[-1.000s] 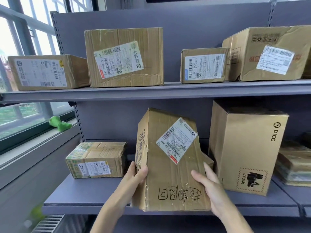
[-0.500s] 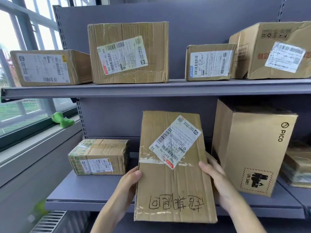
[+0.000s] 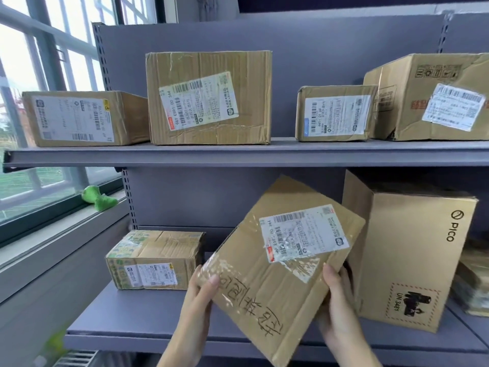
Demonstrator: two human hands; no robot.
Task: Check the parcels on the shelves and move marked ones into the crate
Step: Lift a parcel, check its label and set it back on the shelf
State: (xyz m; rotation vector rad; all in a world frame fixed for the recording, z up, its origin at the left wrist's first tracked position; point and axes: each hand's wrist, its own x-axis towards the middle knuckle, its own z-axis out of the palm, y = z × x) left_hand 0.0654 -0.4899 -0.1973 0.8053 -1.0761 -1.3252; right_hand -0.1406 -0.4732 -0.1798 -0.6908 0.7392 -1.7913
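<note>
A flat cardboard parcel (image 3: 280, 263) with black handwritten characters on its face is held tilted in front of the lower shelf (image 3: 148, 337), its top leaning to the right, clear of the shelf surface. It is gripped at its lower left corner by the left hand (image 3: 197, 300), the thumb being laid over the taped front face and the fingers hidden behind. Its right edge is clasped by the right hand (image 3: 337, 308), with the thumb pressed on the front near the white shipping label (image 3: 304, 231) and the fingers wrapped behind the box. A small taped box (image 3: 156, 260) with green print is seen standing on the lower shelf to the left of the held parcel, and a tall PICO carton (image 3: 407, 258) is placed just beside it on the right. On the upper shelf (image 3: 238, 153) four labelled boxes are lined up: a low box (image 3: 82, 119) at the left, a large box (image 3: 209, 98) next to it, a small box (image 3: 336, 113), and a big carton (image 3: 434, 96) at the right edge. A green toy (image 3: 99, 198) is seen lying on the window sill at the left.
</note>
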